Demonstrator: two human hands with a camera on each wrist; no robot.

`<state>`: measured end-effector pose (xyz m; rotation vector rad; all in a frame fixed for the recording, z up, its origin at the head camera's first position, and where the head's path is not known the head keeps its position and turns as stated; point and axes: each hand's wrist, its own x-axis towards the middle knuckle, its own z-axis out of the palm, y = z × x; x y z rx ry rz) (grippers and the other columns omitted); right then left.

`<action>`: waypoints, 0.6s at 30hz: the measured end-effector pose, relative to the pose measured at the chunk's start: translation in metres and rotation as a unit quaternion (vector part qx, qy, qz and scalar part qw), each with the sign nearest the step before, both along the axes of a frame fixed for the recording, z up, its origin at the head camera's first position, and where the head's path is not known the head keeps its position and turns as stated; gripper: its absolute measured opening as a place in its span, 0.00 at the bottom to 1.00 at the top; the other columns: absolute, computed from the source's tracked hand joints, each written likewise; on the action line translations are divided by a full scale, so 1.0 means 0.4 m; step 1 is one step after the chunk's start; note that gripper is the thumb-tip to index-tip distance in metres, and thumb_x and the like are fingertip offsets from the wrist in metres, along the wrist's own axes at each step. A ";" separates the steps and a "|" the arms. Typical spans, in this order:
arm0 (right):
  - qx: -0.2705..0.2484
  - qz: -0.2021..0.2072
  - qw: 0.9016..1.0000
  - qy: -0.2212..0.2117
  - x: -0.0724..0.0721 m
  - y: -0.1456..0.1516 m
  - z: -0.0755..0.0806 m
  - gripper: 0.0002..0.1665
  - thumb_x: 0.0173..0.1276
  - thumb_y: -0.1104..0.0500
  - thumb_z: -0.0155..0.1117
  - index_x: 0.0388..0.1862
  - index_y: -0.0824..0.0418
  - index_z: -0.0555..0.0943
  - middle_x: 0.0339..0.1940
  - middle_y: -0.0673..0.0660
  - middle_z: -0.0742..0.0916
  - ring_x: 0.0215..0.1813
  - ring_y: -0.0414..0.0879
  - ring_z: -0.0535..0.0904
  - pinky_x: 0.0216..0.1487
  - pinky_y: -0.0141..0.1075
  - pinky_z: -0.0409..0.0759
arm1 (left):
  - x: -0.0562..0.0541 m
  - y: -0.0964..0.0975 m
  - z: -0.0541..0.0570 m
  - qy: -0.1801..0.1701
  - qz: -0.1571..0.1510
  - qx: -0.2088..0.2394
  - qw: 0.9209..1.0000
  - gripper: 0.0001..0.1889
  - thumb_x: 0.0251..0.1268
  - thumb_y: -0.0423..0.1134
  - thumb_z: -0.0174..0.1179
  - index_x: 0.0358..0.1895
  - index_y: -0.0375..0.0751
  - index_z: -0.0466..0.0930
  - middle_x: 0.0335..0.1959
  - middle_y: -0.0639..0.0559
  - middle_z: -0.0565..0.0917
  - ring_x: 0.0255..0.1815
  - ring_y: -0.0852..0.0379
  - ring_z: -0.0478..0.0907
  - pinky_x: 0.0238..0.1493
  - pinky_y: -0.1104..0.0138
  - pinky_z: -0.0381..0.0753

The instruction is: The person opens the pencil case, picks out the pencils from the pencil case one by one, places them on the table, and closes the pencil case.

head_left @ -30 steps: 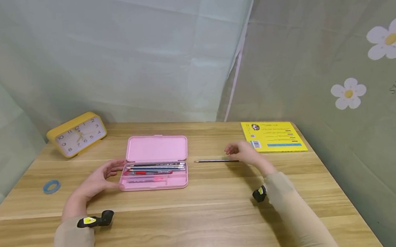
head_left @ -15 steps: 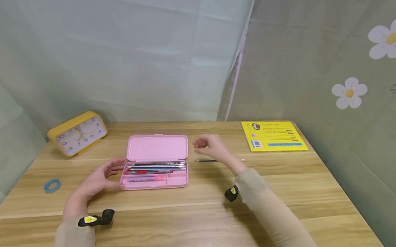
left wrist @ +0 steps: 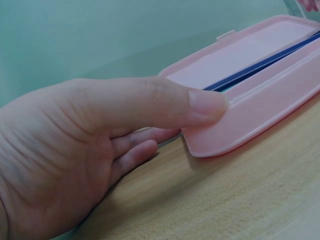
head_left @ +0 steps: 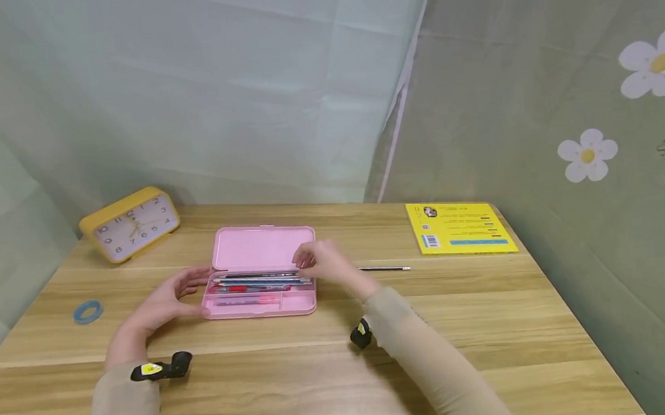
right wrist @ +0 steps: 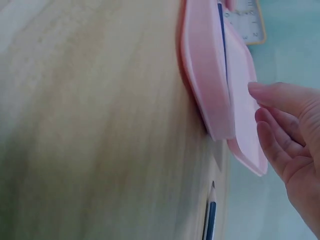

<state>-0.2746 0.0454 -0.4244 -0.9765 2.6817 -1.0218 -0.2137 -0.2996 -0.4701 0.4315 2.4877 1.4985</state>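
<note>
The pink pencil case (head_left: 269, 312) lies with its lid (head_left: 264, 246) folded back. Pencils (head_left: 258, 277) and a red pen (head_left: 238, 289) fill its rear compartment, and a pinkish pen (head_left: 245, 301) sits in the front one. My left hand (head_left: 167, 300) holds the case's left end, thumb (left wrist: 210, 105) on the front corner and fingers toward the back. Over the right end hovers my right hand (head_left: 326, 261), fingers loosely bent; the right wrist view has nothing between thumb and fingers. A dark pencil (head_left: 385, 269) lies on the table right of the case, partly hidden by that hand.
A yellow alarm clock (head_left: 132, 227) stands at the back left, with a blue ring (head_left: 87, 312) in front of it. Toward the back right lies a yellow book (head_left: 461, 228). Curtains (head_left: 237, 96) hang around the wooden table (head_left: 266, 387).
My right hand has moved left from the loose pencil to above the case's right end, and the pencil stays on the table. My left hand keeps its place.
</note>
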 end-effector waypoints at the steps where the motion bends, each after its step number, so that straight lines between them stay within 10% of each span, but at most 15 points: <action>1: 0.006 0.002 1.000 0.000 0.000 -0.004 -0.005 0.11 0.56 0.68 0.72 0.38 0.64 0.83 0.34 0.57 0.88 0.36 0.42 0.82 0.39 0.24 0.79 | 0.000 0.000 0.000 0.000 0.000 -0.001 1.000 0.46 0.52 0.40 0.73 0.73 0.36 0.57 0.71 0.36 0.67 0.68 0.40 0.63 0.56 0.81 0.67; 18: 0.057 0.003 0.998 0.000 0.016 -0.043 -0.024 0.13 0.50 0.70 0.76 0.35 0.65 0.83 0.33 0.57 0.89 0.35 0.43 0.82 0.39 0.23 0.78 | -0.001 -0.001 -0.001 0.001 -0.003 0.000 1.000 0.47 0.53 0.40 0.73 0.74 0.35 0.56 0.71 0.36 0.66 0.68 0.39 0.63 0.55 0.81 0.67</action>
